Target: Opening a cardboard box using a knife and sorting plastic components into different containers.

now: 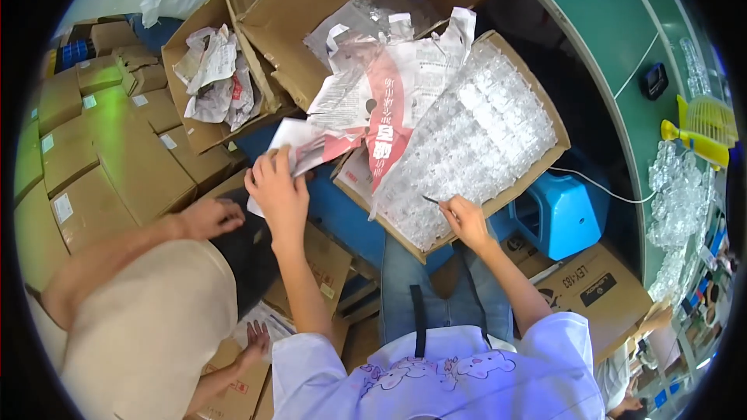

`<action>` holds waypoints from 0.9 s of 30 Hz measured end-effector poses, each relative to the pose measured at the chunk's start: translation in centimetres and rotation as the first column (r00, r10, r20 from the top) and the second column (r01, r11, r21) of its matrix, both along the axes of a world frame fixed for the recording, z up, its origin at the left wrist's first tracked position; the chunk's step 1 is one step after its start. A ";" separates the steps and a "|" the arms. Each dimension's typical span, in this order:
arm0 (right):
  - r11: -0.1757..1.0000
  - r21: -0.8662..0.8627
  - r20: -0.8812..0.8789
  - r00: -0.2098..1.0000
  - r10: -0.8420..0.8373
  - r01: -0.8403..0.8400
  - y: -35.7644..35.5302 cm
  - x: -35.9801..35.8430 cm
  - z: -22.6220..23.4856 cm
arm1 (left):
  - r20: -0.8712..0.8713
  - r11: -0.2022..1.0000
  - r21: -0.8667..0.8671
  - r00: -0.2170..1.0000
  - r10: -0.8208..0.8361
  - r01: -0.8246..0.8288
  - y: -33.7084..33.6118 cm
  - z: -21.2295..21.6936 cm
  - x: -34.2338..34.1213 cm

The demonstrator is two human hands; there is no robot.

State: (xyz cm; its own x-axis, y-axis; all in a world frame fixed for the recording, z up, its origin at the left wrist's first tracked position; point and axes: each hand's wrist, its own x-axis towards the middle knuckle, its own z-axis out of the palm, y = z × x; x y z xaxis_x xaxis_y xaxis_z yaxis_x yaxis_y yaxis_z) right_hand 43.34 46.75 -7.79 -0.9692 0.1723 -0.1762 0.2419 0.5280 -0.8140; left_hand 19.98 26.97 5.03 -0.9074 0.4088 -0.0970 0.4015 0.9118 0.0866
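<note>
My left hand (278, 190) is closed on the near left edge of a torn sheet of newspaper (342, 105), printed in red and black. The sheet is creased and partly lies over an open shallow carton (562, 138) packed with rows of small clear pieces (490, 124). At the near edge of that carton, my right hand (465, 222) pinches a thin dark pointed tool (430, 200), held over the clear pieces. What kind of tool it is, I cannot make out.
Behind the carton stands a large open box (280, 31) with clear plastic inside; left of it, a smaller box (183, 120) holds crumpled paper. A co-worker's arm (124, 249) reaches in at left. A blue stool (564, 222) and a green table (591, 23) with a yellow fan (704, 128) are at right.
</note>
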 end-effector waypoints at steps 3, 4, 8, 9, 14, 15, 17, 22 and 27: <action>0.995 -0.028 0.091 0.992 -0.088 0.091 1.0 0.8 0.9 | -0.156 0.997 0.077 0.988 0.002 0.010 0.8 -5.5 4.1; 0.983 -0.078 0.132 0.979 -0.156 0.167 0.8 0.5 1.1 | -0.155 0.988 0.141 0.987 -0.033 0.055 -0.3 -7.8 7.1; 0.984 -0.116 0.179 0.977 -0.117 0.139 -0.5 -0.2 0.1 | 0.077 0.998 -0.062 0.997 0.006 -0.001 -0.3 -13.0 13.7; 0.983 -0.112 0.188 0.975 -0.119 0.142 -1.1 -0.2 -0.9 | 0.119 0.966 -0.221 0.980 0.161 -0.131 0.2 -14.0 13.6; 0.934 -0.081 0.056 0.934 0.352 -0.347 -5.5 -0.6 -4.0 | 0.303 0.996 0.053 0.949 -0.088 0.076 -1.7 -15.6 10.4; 0.935 -0.085 0.060 0.935 0.349 -0.344 -6.5 -0.8 -4.6 | 0.307 0.996 0.052 0.947 -0.091 0.078 -1.8 -15.5 10.6; 0.872 -0.209 0.078 0.882 0.466 -0.442 -8.2 -1.3 -5.7 | 0.441 0.995 0.101 0.897 -0.031 -0.014 -2.2 -15.1 10.8; 0.921 -0.156 0.040 0.930 0.366 -0.356 -10.1 -1.4 -9.3 | 0.342 0.993 0.113 0.940 -0.002 -0.039 -2.0 -13.9 10.5; 0.961 0.007 -0.003 0.961 0.278 -0.278 -1.7 -3.4 -5.3 | 0.049 0.974 0.169 0.988 0.146 -0.153 -1.5 -3.5 -0.2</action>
State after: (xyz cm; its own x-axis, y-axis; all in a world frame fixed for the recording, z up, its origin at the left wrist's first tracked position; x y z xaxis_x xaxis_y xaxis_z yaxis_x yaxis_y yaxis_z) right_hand 39.94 45.05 -13.07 -0.9796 -0.1029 -0.1724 0.0819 0.5790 -0.8112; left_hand 19.82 25.50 1.51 -0.9567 0.2823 -0.0711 0.2555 0.9314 0.2594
